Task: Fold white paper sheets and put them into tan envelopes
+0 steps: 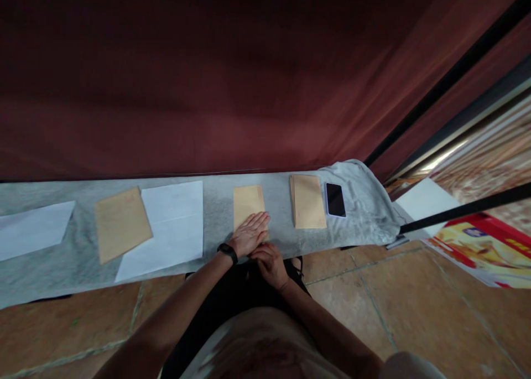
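A small tan paper envelope [244, 202] lies flat on the grey cloth in front of me. My left hand [250, 230], with a black watch on its wrist, rests palm down across the lower part of this envelope, its fingers stretched out. Close against it, at the envelope's near edge, my right hand [269, 263] has its fingers curled; what they hold, if anything, is hidden. To the right sits a stack of tan envelopes [309, 202]. On the left another tan envelope [123, 224] partly covers white paper sheets [176, 221].
Right of the stack lies a smartphone [336, 200]. More white paper [33, 229] is at the far left of the narrow cloth-covered bench [219, 202]. A dark red curtain [249, 91] hangs behind it. Black bars [468, 210] and a colourful printed box [485, 246] stand at the right.
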A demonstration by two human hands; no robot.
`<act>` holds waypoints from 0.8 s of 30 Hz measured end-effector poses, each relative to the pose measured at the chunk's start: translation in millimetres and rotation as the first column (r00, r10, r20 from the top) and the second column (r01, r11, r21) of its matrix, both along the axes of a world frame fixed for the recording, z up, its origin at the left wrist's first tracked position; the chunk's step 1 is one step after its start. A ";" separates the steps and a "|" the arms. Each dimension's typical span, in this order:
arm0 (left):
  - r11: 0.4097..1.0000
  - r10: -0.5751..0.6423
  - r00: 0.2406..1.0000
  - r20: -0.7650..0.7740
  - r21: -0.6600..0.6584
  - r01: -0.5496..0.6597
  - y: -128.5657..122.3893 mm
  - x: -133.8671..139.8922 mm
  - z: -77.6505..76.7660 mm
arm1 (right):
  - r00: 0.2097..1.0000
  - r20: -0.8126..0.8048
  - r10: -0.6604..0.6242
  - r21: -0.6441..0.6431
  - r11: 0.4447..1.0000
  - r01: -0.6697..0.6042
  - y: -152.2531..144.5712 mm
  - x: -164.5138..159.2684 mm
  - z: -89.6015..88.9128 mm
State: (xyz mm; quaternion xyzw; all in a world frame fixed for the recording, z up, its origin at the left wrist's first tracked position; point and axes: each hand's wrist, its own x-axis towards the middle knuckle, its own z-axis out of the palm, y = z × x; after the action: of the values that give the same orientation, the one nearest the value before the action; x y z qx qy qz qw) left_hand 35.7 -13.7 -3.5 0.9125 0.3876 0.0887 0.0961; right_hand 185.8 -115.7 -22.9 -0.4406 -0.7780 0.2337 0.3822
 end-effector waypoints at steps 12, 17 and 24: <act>0.996 -0.085 0.996 0.030 0.030 0.084 -48.0 -13.0 7.7 | 0.968 -0.151 -0.199 -0.128 0.975 0.180 24.8 25.8 14.9; 0.995 -0.095 0.995 0.040 0.037 0.094 -63.3 -17.4 3.0 | 0.969 0.229 0.093 -0.053 0.995 -0.083 61.6 31.0 26.7; 0.996 -0.082 0.996 0.015 0.046 0.081 -65.0 -16.6 5.5 | 0.881 0.463 0.095 -0.013 0.995 -0.100 107.5 20.3 19.3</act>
State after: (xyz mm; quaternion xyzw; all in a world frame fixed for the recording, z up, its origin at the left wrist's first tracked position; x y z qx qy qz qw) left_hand 19.1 -78.7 2.0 0.9288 0.3469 0.1013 0.0822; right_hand 206.1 -8.2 -3.7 -0.4418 -0.8691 0.1365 0.1759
